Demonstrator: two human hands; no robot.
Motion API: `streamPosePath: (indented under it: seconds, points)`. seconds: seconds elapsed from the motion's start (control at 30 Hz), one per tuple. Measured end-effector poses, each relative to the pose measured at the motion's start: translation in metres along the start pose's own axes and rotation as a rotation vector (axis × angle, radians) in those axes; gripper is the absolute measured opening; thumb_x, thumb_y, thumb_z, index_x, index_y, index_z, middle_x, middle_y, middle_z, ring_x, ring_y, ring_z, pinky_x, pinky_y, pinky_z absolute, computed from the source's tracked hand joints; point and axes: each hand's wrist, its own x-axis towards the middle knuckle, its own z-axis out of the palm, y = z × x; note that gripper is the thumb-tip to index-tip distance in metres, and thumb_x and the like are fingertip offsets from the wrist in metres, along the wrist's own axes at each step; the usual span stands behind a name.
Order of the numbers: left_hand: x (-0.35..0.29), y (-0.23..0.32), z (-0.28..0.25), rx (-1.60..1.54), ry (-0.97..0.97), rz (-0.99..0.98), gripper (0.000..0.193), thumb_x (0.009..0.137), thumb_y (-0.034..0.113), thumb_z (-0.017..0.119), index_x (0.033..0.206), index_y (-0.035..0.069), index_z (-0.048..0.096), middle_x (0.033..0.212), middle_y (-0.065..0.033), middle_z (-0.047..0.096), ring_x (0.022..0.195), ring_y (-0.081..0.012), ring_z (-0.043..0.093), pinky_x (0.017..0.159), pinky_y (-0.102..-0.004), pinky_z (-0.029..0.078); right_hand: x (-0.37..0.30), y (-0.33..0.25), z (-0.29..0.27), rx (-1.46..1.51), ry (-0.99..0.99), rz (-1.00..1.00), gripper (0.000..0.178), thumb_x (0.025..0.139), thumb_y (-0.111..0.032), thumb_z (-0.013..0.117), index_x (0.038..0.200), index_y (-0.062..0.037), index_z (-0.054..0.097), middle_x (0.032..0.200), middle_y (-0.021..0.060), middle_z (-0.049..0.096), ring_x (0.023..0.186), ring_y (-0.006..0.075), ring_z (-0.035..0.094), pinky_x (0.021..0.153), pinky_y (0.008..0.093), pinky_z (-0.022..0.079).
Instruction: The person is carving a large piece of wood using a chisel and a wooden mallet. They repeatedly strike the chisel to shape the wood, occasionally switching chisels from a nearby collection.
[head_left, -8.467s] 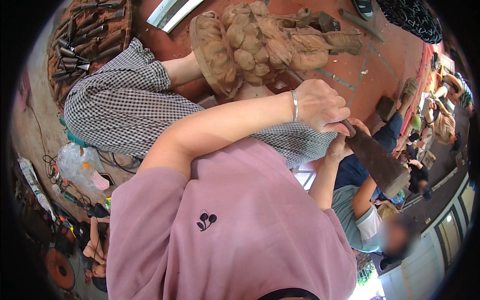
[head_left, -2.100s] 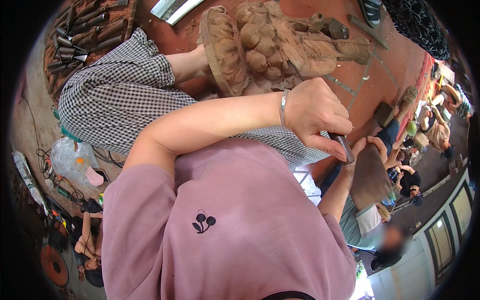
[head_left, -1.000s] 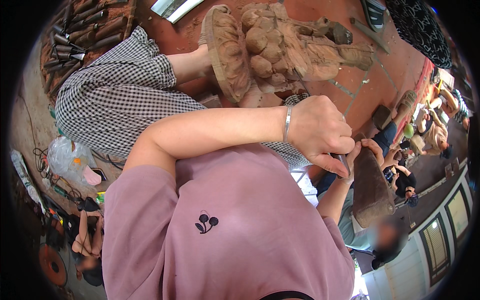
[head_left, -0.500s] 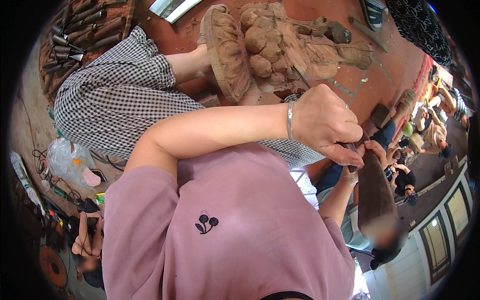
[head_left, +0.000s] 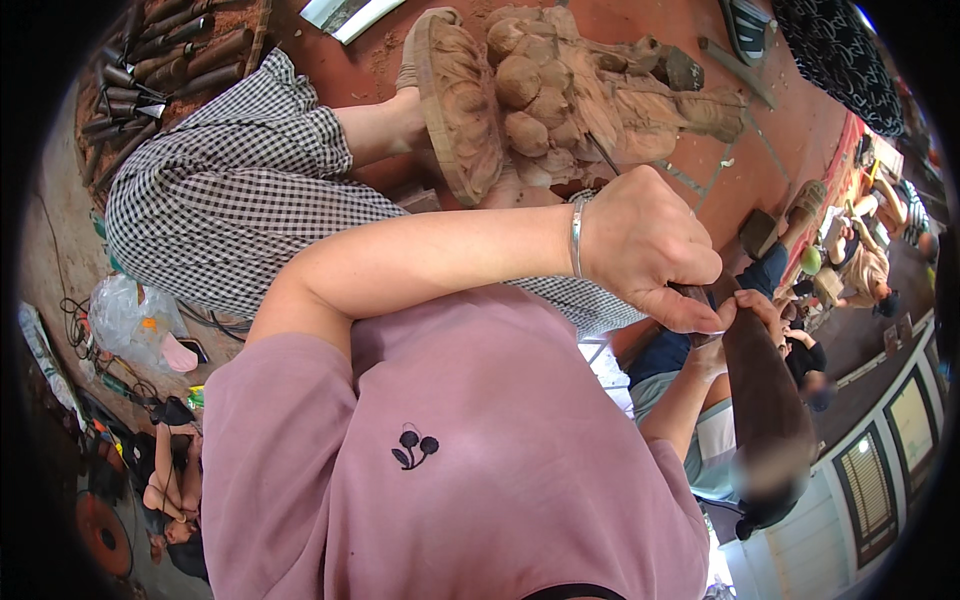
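My left hand (head_left: 650,245), a bracelet at its wrist, is a closed fist around a dark handle (head_left: 690,293), apparently that of a chisel. A thin dark shaft (head_left: 603,155) shows against the brown wood carving (head_left: 560,90), which lies on its side between my legs; my wrist hides how shaft and handle join. Just right of the fist, my right hand (head_left: 758,312) has its fingers closed around the narrow end of a dark wooden mallet (head_left: 765,395). Its thick end points down and right. The two hands are close together, and part of the right one is hidden.
Many chisels (head_left: 190,60) lie in a tray at the far left. A clear plastic bag (head_left: 135,315) and cables are on the left floor. A wooden block (head_left: 760,232) is at the right. Other people sit at both sides; a slipper (head_left: 748,30) lies at the far right.
The mallet has swung slightly, its thick end a little farther right and lower. My left fist has shifted slightly left, and the carving appears slightly farther right.
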Motion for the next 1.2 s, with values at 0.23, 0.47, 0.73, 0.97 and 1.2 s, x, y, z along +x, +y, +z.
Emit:
streamPosePath:
  seconds: [0.23,0.47,0.73,0.97,1.2]
  points:
    - [0.001,-0.001,-0.007,-0.037,-0.006,0.0,0.051,0.082,0.053,0.063,0.059,0.012,0.042,0.053,-0.0008,0.042,0.045,-0.0208,0.048,0.038,-0.0337,0.033,0.007,-0.008,-0.002,-0.075,-0.026,-0.024,0.022,0.074,0.006,0.065,0.091,-0.0037,0.057,0.083,0.0061,0.058,0.079,0.016,0.056,0.075,0.0298,0.046]
    - [0.001,-0.001,-0.009,-0.077,0.007,-0.04,0.057,0.083,0.058,0.058,0.053,0.013,0.042,0.049,-0.0036,0.045,0.045,-0.0249,0.051,0.039,-0.0366,0.033,0.007,-0.014,-0.003,-0.218,-0.05,0.017,0.022,0.072,0.009,0.063,0.088,-0.0038,0.057,0.083,0.007,0.059,0.079,0.0173,0.057,0.079,0.0303,0.046]
    - [-0.001,-0.001,-0.012,-0.068,-0.038,-0.024,0.056,0.083,0.057,0.059,0.053,0.013,0.043,0.049,-0.0032,0.045,0.045,-0.0249,0.051,0.038,-0.0365,0.032,0.012,-0.017,-0.007,-0.265,-0.136,-0.067,0.027,0.073,0.008,0.062,0.096,-0.0029,0.052,0.091,0.0085,0.056,0.083,0.0199,0.056,0.081,0.0302,0.045]
    - [-0.002,-0.007,-0.015,-0.1,-0.029,0.025,0.05,0.083,0.05,0.062,0.058,0.012,0.042,0.053,-0.0009,0.041,0.045,-0.0211,0.048,0.038,-0.0335,0.033,0.009,-0.011,-0.007,-0.248,-0.105,-0.054,0.015,0.078,0.003,0.061,0.09,-0.0025,0.053,0.091,0.0095,0.058,0.081,0.0214,0.057,0.081,0.0334,0.044]
    - [-0.004,-0.003,-0.022,-0.096,-0.111,0.094,0.053,0.081,0.057,0.059,0.053,0.015,0.044,0.051,-0.0006,0.048,0.045,-0.0231,0.053,0.038,-0.0349,0.035,0.006,-0.003,-0.014,-0.374,-0.235,-0.078,0.02,0.081,0.005,0.058,0.095,-0.0031,0.046,0.089,0.0097,0.055,0.086,0.0195,0.054,0.087,0.0344,0.043]
